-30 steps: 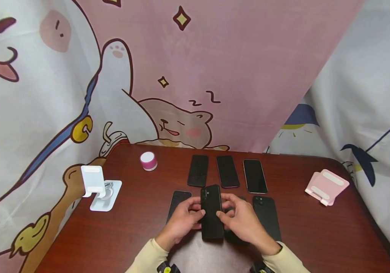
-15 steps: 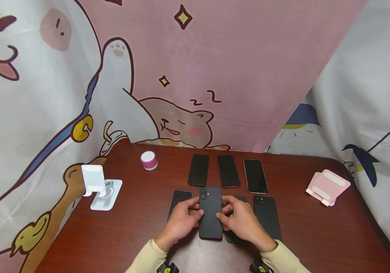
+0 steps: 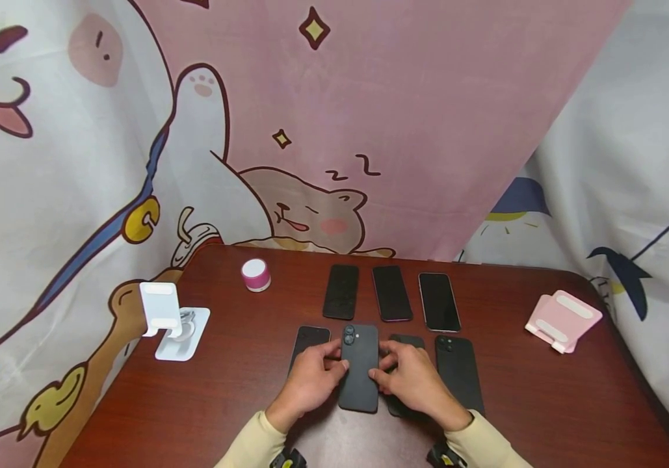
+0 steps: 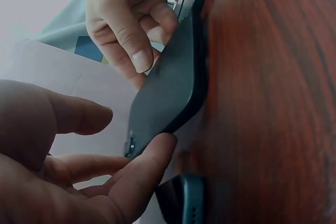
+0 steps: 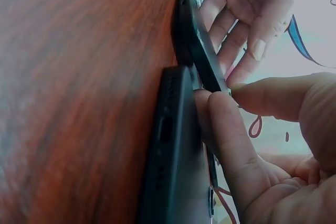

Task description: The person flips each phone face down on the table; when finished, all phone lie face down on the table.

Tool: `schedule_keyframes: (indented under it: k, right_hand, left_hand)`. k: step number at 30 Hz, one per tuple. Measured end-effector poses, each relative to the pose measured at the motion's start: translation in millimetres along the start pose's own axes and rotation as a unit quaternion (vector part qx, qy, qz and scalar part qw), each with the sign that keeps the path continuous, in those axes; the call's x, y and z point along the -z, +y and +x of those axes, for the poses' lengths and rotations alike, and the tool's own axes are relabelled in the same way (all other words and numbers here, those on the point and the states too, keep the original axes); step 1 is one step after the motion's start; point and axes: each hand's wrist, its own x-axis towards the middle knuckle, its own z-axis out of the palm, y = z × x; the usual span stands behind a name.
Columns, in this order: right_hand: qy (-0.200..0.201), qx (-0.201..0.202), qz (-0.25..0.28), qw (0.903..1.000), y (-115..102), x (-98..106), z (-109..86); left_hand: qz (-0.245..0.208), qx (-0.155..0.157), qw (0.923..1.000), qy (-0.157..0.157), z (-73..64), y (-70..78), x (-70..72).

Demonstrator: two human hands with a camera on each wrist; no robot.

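Both hands are at a dark smartphone (image 3: 359, 377), back side up and camera lenses at its far left corner, close over the table in the middle. My left hand (image 3: 311, 383) holds its left edge; in the left wrist view a left fingertip (image 4: 165, 145) meets the edge near the lenses, with another finger standing off the back. The right hand (image 3: 413, 377) has its thumb over the right edge, and in the right wrist view its fingertips (image 5: 218, 100) come together there. Under the right hand lies another black phone (image 3: 404, 406), partly covered. A further phone (image 3: 309, 338) shows beyond the left hand.
Another phone (image 3: 459, 374) lies back up at the right. Behind stand three phones in a row, dark (image 3: 340, 292), dark (image 3: 391, 292) and silver-edged (image 3: 439, 302). A white stand (image 3: 182, 344), a pink-and-white round item (image 3: 255, 276) and a pink stand (image 3: 562, 322) surround them.
The held smartphone has tipped flatter and come down slightly toward the table, its back now looking greyer. Both hands have stayed at its sides; the other things have not moved.
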Motion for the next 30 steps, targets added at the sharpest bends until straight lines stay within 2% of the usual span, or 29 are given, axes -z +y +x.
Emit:
schedule_keyframes:
  k: [5, 10, 18, 23, 27, 30]
  right_hand:
    - [0.000, 0.007, -0.026, 0.9996, -3, 2, -2.4]
    - [0.000, 0.010, -0.033, 0.9994, -5, 4, -4.3]
    - [0.005, 0.012, -0.048, 0.9988, -3, 6, -2.8]
    - [0.017, 0.028, -0.033, 0.9989, -4, 5, -1.5]
    - [0.012, 0.038, -0.009, 0.9992, -9, 4, 0.2]
    - [0.007, 0.044, 0.002, 0.9990, -13, 1, 3.3]
  left_hand:
    - [0.051, -0.008, 0.9987, -0.006, -1.9, 4.4, 1.5]
    - [0.067, -0.008, 0.9977, -0.009, -2.4, 6.3, 1.4]
    - [0.050, 0.004, 0.9986, -0.012, -1.0, 6.6, 2.7]
    - [0.040, -0.013, 0.9991, 0.002, -0.2, 2.6, 5.8]
    - [0.024, -0.027, 0.9992, 0.018, 0.1, 0.7, 11.9]
    - [0.012, -0.026, 0.9992, 0.027, 0.0, -0.4, 16.7]
